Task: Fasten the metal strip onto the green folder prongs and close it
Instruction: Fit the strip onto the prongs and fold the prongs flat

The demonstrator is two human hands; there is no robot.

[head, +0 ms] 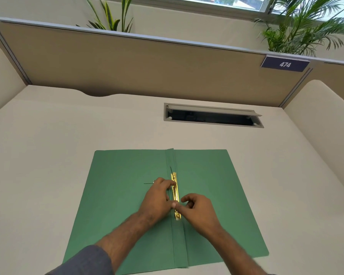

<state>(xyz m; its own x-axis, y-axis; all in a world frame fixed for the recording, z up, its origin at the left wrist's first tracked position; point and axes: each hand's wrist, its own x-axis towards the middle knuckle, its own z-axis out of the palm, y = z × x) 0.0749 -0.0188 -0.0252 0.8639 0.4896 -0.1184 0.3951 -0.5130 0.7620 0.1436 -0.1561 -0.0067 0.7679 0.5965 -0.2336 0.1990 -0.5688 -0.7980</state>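
Observation:
A green folder (216, 195) lies open and flat on the desk. Along its centre fold lies a gold metal strip (175, 192). A thin dark prong (171, 170) sticks up at the strip's far end. My left hand (157, 199) rests on the left cover, its fingertips pressing the strip's middle from the left. My right hand (199, 210) sits on the right side, fingers curled, thumb and forefinger touching the strip near its lower end. A thin dark line (148, 183) shows on the left cover beside my left hand's knuckles.
The beige desk (58, 155) is walled by tan partition panels (127, 64). An open cable tray slot (213, 115) sits in the desk behind the folder. A sign reading 474 (285, 64) hangs at the upper right. Plants (306, 26) stand beyond the partition.

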